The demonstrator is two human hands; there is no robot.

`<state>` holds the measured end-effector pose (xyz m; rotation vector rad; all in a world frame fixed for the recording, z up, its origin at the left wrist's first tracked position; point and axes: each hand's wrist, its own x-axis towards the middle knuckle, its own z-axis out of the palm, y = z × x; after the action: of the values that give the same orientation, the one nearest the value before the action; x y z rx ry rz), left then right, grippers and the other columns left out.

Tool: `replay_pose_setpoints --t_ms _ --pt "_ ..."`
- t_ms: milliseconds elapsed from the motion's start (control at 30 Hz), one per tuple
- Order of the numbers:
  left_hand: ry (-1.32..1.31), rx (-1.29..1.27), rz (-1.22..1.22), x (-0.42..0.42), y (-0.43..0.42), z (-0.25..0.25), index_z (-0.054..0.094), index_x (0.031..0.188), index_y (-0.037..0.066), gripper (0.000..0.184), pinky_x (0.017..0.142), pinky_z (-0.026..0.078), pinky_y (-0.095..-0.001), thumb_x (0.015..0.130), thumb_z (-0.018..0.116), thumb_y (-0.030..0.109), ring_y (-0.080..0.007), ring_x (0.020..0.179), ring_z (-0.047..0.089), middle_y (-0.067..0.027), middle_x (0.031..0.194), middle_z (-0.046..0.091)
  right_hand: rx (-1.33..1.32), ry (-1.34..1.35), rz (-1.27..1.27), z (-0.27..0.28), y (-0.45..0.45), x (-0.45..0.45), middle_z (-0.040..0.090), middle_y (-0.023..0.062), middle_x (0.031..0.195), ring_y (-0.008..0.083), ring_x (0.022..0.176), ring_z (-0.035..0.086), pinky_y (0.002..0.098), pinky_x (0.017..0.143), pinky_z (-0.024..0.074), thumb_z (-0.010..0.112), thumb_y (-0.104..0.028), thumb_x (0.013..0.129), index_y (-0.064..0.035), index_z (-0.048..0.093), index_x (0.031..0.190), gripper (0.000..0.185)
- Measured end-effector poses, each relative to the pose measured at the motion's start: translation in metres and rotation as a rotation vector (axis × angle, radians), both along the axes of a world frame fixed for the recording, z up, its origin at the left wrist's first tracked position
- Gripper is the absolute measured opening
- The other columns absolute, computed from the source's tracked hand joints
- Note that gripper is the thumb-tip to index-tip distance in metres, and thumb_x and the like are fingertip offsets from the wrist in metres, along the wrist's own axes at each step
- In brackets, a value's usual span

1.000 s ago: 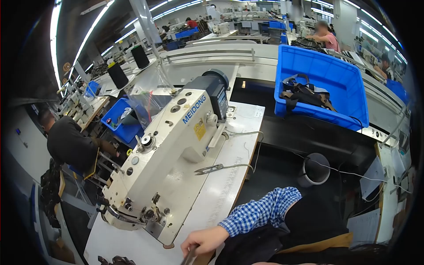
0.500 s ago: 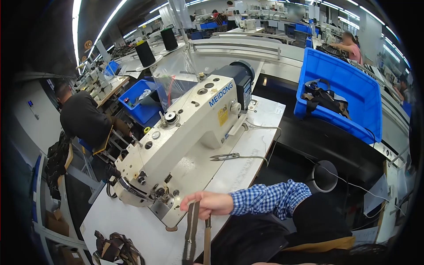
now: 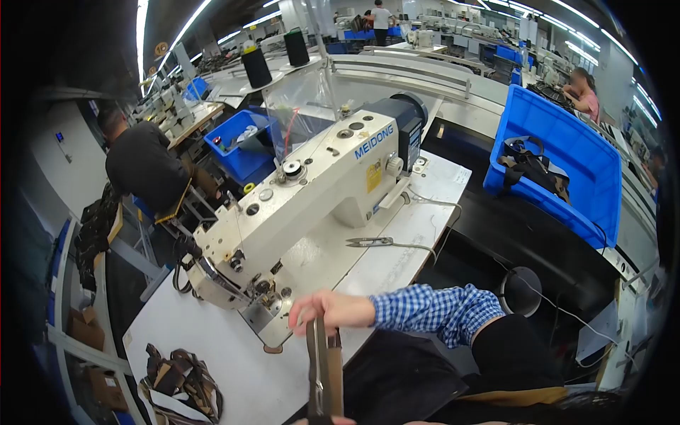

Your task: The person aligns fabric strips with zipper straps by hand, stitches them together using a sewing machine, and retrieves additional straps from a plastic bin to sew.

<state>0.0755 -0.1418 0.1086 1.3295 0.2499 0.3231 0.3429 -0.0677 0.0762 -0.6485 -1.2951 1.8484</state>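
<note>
My right hand [image 3: 329, 312], in a blue checked sleeve, is closed with its fingers bent around the upper end of a dark zipper [image 3: 317, 361]. The zipper hangs down lengthwise, with a shiny metal part along its middle and a brown strip [image 3: 334, 379] beside it. At the bottom edge, a sliver of my left hand [image 3: 341, 421] shows at the zipper's lower end, fingers closed on it; most of that hand is out of view. Just beyond my right hand stands a white sewing machine [image 3: 304, 191], its needle area near my fingertips.
A pile of dark and tan strips [image 3: 180, 386] lies on the white tabletop [image 3: 237, 354]. Thread snips [image 3: 370, 242] rest by the machine. A blue bin [image 3: 577, 170] with dark strap pieces stands at right, another blue bin [image 3: 237, 159] behind. A seated person [image 3: 145, 166] is at left.
The view has shifted, so the machine and bins appear slightly to the right. The zipper has turned and hangs closer over the brown strip; my left fingers now show at the bottom edge.
</note>
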Motion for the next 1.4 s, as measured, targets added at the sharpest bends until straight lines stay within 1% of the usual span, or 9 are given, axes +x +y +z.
replay_pose_setpoints --t_ms 100,333,600,733,833,933,1033,1233,1400 --pt "0.120 -0.290 0.445 -0.008 0.001 -0.018 0.050 0.108 0.000 0.040 0.072 0.045 -0.0268 0.070 0.063 -0.008 -0.0180 0.076 0.057 -0.0107 0.088 0.059 0.067 0.046 -0.159 0.020 0.001 0.021 0.060 -0.0008 0.076 0.0037 0.058 0.051 0.0181 0.052 0.0408 0.055 -0.001 0.078 -0.0047 0.053 0.103 0.026" --pt "0.544 0.847 1.062 0.019 0.007 -0.034 0.051 0.110 -0.001 0.037 0.073 0.045 -0.0271 0.076 0.064 -0.004 -0.0186 0.078 0.059 -0.0114 0.088 0.059 0.422 -0.219 -0.492 0.014 0.002 0.006 0.054 -0.0006 0.086 0.0055 0.080 0.052 0.0199 0.074 0.0429 0.052 0.005 0.078 -0.0023 0.050 0.108 0.030" --pt "0.777 1.303 0.883 0.023 0.000 -0.042 0.063 0.105 0.005 0.048 0.069 0.043 -0.0330 0.060 0.055 -0.009 -0.0265 0.077 0.051 -0.0080 0.087 0.052 0.045 -0.016 -0.531 -0.010 0.008 -0.001 0.059 0.0078 0.096 0.0127 0.090 0.061 0.0231 0.074 0.0528 0.054 -0.004 0.088 0.0013 0.050 0.103 0.016" --pt "0.141 0.830 0.536 -0.004 0.000 -0.038 0.066 0.105 0.007 0.031 0.085 0.041 -0.0399 0.077 0.055 0.000 -0.0256 0.089 0.051 -0.0062 0.096 0.059 -0.553 0.352 -0.260 -0.034 0.010 -0.002 0.061 0.0073 0.085 0.0142 0.074 0.063 0.0176 0.058 0.0505 0.052 -0.004 0.090 0.0000 0.052 0.100 0.011" --pt "-0.688 -0.097 0.865 0.007 0.001 -0.036 0.055 0.120 0.005 0.031 0.095 0.038 -0.0400 0.090 0.046 0.011 -0.0239 0.090 0.051 -0.0026 0.096 0.059 -0.531 0.263 0.447 -0.053 -0.009 -0.004 0.058 0.0044 0.073 0.0097 0.058 0.056 0.0172 0.043 0.0403 0.052 -0.009 0.092 -0.0017 0.054 0.091 0.007" --pt "-1.086 -0.805 0.902 0.005 0.009 -0.013 0.040 0.131 0.002 0.039 0.104 0.033 -0.0421 0.098 0.038 0.022 -0.0208 0.090 0.052 0.0007 0.088 0.057 -0.608 0.482 0.552 -0.044 -0.010 -0.009 0.053 0.0020 0.064 0.0063 0.050 0.045 0.0195 0.038 0.0304 0.050 -0.015 0.094 -0.0036 0.052 0.083 0.016" --pt "-1.003 -0.653 0.714 0.007 0.021 -0.022 0.031 0.133 -0.001 0.042 0.096 0.042 -0.0421 0.098 0.038 0.022 -0.0175 0.078 0.056 -0.0014 0.078 0.051 -0.718 0.437 0.172 -0.044 0.001 -0.012 0.056 0.0029 0.069 0.0069 0.049 0.046 0.0189 0.044 0.0356 0.044 -0.024 0.097 -0.0044 0.050 0.082 0.025" --pt "-0.317 -0.536 0.716 0.019 0.042 0.014 0.043 0.116 -0.003 0.033 0.073 0.053 -0.0354 0.099 0.033 0.023 -0.0152 0.060 0.053 -0.0045 0.075 0.048 0.996 -0.506 -0.376 -0.012 -0.013 -0.025 0.057 0.0181 0.109 0.0278 0.101 0.056 0.0374 0.087 0.0440 0.058 -0.030 0.088 0.0016 0.051 0.115 0.042" --pt "-0.339 -0.451 0.908 -0.005 0.086 0.024 0.039 0.124 -0.001 0.037 0.088 0.050 -0.0343 0.100 0.031 0.026 -0.0161 0.083 0.060 -0.0060 0.097 0.057 0.307 -0.175 0.234 -0.022 -0.028 -0.060 0.061 0.0167 0.107 0.0234 0.101 0.060 0.0344 0.087 0.0457 0.060 -0.016 0.087 0.0037 0.052 0.111 0.032"
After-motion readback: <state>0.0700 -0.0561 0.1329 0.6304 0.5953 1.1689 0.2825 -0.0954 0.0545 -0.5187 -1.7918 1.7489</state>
